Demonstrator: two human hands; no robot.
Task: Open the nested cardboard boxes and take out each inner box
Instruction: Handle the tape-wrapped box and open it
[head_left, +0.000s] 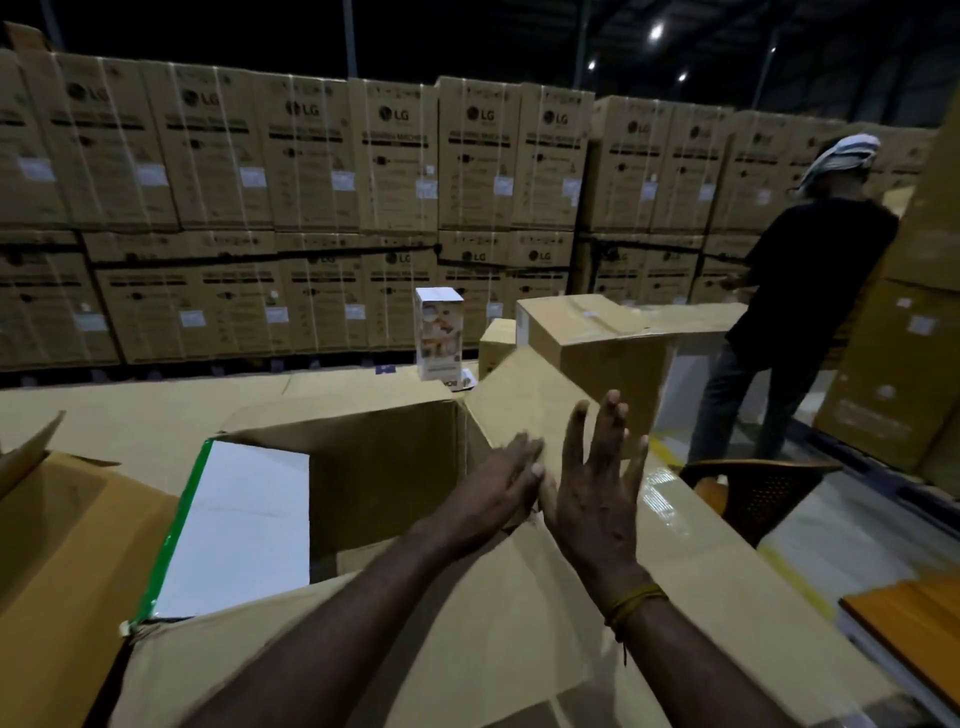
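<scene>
**Ana:** Flaps first, or the inner box?

**Ben:** Flaps. The outer box (395, 467) is open on top, and the white inner box (244, 525) sits low inside it, against the left wall, with green tape down its left edge. The right flap (524, 400) stands up at a slant and leans over the opening.

**Ana:** And the hands?

**Ben:** Both are flat with straight fingers, holding nothing. The left hand (498, 493) lies at the base of that flap, fingers pointing at it. The right hand (597, 488) is spread wide just beside it, palm toward the flap. I cannot tell whether the right palm touches the cardboard yet.

**Ana:** So what makes this step go well?

**Ben:** I'd push the flap outward and down with flat palms, close to the fold line, so it creases cleanly instead of buckling mid-panel. Fold it right back, or it may spring over the opening again.

**Ana:** Anything in the way?

**Ben:** A closed carton (597, 343) stands just behind the flap, so it may not fold fully flat. The near flap (493, 639) already lies toward the person, under the forearms.

**Ana:** Then the inner box?

**Ben:** Likely reach in with a hand on either side and lift straight up; it looks snug on the left.
</scene>
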